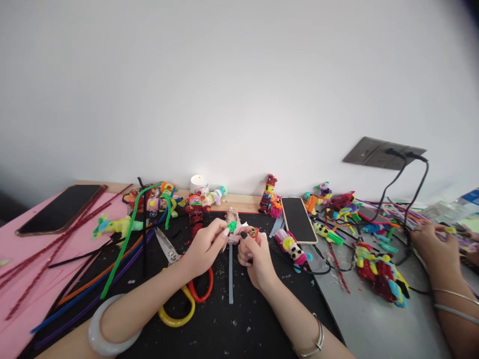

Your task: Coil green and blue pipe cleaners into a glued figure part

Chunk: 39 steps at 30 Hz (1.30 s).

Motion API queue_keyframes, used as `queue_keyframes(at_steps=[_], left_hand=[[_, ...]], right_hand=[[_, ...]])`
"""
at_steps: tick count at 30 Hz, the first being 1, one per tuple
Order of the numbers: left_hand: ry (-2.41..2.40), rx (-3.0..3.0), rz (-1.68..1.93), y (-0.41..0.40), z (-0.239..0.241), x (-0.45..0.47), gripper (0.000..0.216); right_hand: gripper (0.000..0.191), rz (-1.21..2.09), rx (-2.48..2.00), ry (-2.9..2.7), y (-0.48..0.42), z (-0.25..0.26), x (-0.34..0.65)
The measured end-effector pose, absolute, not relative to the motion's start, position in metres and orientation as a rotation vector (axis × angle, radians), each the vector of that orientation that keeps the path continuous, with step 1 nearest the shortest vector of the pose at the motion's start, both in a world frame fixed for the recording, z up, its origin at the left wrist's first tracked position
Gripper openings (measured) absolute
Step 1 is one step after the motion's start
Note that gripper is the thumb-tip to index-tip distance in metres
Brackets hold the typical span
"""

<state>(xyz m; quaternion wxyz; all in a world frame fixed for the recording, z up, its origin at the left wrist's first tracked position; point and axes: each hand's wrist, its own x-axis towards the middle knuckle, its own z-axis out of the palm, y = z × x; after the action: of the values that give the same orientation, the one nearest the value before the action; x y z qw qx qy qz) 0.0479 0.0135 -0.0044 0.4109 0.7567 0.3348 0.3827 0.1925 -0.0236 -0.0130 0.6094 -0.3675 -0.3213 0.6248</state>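
Observation:
My left hand [207,247] is closed in a pinch on a small bright green fuzzy piece [232,227]. Close beside it, my right hand [256,257] has its fingers curled around a small red piece [254,232] with dark spots; its exact kind is too small to tell. Below and between the hands, a translucent glue stick [230,279] points toward me on the black mat [239,334]. Behind my fingers is a pale brownish object [232,215], mostly hidden. Scissors [179,269] with red and yellow handles lie open under my left forearm.
Pipe cleaners [123,249] and a dark phone [62,209] lie left on pink sheets. Several fuzzy figures [269,194] and a paper cup [199,184] stand along the wall. At right are another phone [299,219], cables [383,187] from a wall socket [374,152], and another person's hand [437,249].

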Motion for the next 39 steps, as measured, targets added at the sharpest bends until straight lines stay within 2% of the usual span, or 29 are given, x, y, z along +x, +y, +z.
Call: queue_keyframes(at_steps=[11,32,39], left_hand=[[0.761,1.954,0.799,0.0105,-0.0034,0.0485,0.016],[0.838,2.028,0.890,0.0114,-0.0075,0.0481,0.014],[0.950,2.325,0.984,0.0109,-0.0110,0.0446,0.013]], right_hand=[[0.014,1.497,-0.804,-0.739,-0.0228,-0.0091,0.1942],[0.014,1.526,-0.768,-0.765,-0.0242,-0.0091,0.1946],[0.028,1.478,-0.823,-0.765,-0.0256,-0.0147,0.1945]])
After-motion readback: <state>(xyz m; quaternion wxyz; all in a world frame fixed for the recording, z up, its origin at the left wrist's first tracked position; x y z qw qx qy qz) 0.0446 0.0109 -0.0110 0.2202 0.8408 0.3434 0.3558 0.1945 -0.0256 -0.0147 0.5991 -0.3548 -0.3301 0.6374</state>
